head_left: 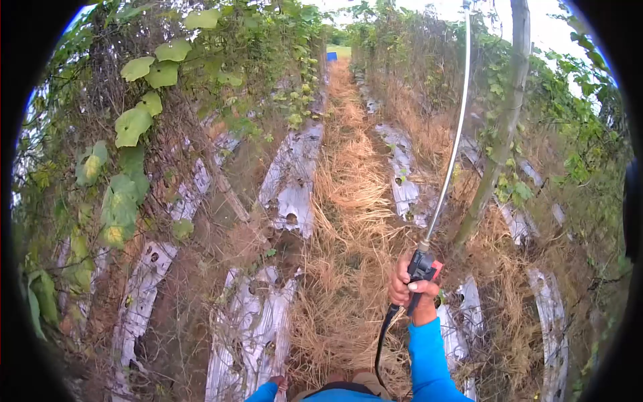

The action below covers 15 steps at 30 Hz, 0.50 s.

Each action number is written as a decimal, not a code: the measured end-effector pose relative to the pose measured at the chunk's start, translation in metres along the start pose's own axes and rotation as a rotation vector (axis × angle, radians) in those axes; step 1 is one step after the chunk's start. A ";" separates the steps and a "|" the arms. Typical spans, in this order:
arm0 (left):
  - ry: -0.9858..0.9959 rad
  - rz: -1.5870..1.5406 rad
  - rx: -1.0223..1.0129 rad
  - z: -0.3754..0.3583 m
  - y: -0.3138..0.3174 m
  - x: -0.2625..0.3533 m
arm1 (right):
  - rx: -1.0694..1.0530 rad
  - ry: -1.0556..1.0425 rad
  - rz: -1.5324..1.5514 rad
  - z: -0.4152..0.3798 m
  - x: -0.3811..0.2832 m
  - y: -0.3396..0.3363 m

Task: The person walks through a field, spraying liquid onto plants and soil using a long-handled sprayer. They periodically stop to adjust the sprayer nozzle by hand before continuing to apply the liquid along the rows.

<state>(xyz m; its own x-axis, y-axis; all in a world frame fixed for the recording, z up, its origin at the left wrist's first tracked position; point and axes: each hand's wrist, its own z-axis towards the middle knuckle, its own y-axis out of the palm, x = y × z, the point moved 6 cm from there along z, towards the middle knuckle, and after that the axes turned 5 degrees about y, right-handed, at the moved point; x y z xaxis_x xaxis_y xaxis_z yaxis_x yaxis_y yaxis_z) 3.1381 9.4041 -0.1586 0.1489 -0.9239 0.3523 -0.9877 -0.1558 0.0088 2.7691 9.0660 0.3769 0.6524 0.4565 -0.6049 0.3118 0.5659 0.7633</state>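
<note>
My right hand is wrapped round the black grip of a sprayer wand, with the thumb across the handle beside a red part. The wand's long metal tube rises from the grip, leaning slightly right, up to the top edge of the view. From the bottom of the grip a black hose curves down towards my body. Low in the view, my left hand hangs beside my body, small and partly cut off, its fingers not clear, close over torn plastic mulch.
A straw-covered path runs ahead between trellised vines. Torn silvery plastic mulch lines both sides. A wooden post leans just right of the wand. Large leaves hang at left. A blue object stands at the path's far end.
</note>
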 end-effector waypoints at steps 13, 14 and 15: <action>0.167 -0.040 0.075 -0.085 0.051 -0.173 | -0.032 -0.022 -0.144 -0.193 0.077 0.094; 0.133 -0.030 -0.030 -0.086 0.055 -0.198 | -0.042 -0.019 -0.134 -0.205 0.078 0.109; 0.191 -0.003 -0.012 -0.080 0.046 -0.224 | -0.037 -0.019 -0.160 -0.213 0.076 0.124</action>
<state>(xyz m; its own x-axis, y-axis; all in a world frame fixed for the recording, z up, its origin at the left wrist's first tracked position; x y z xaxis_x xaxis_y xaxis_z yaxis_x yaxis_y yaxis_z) 3.0559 9.6320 -0.1623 0.1413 -0.8400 0.5239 -0.9880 -0.1529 0.0213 2.7103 9.3170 0.3776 0.6096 0.3459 -0.7133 0.3872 0.6553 0.6486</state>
